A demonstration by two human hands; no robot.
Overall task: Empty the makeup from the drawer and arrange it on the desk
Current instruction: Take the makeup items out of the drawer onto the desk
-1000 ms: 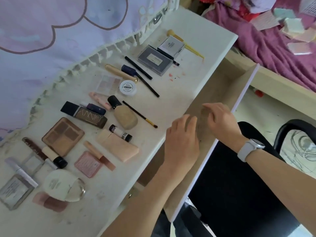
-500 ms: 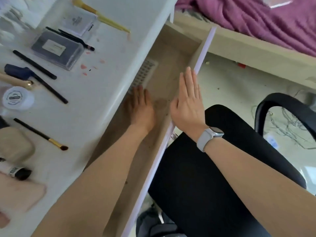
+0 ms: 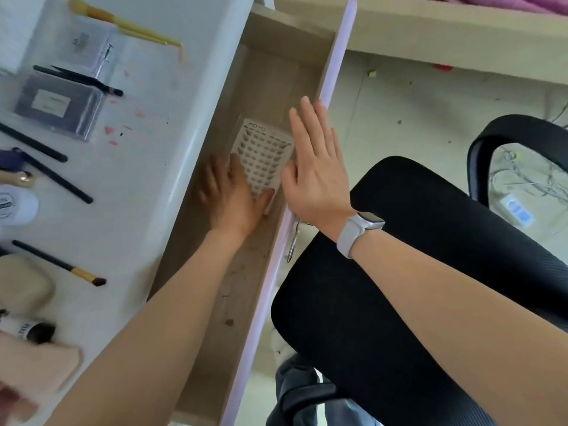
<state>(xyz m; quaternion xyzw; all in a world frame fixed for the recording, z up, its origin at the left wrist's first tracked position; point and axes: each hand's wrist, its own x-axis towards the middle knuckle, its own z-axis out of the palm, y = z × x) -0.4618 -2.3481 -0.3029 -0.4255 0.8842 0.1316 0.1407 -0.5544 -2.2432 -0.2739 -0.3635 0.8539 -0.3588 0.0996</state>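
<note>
While slim brushes (image 3: 60, 265) lie on the smooth white counter (image 3: 147, 167), my left hand (image 3: 229, 196) presses flat on a pale, dimpled rectangular card (image 3: 261, 155) inside the wooden drawer (image 3: 270, 75), right hand (image 3: 316, 176) open, fingers straight along its lilac front.

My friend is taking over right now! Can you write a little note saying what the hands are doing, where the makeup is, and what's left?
Left hand: inside the open wooden drawer, fingers flat on the pale card of false lashes, thumb at its near edge; no grip yet.
Right hand: open, flat along the drawer's lilac front panel.
Done: brushes, pencils, compacts and tubes lie on the white desk.
Left: lift the lash card out and set it on the desk. No other makeup shows in the drawer.
</note>
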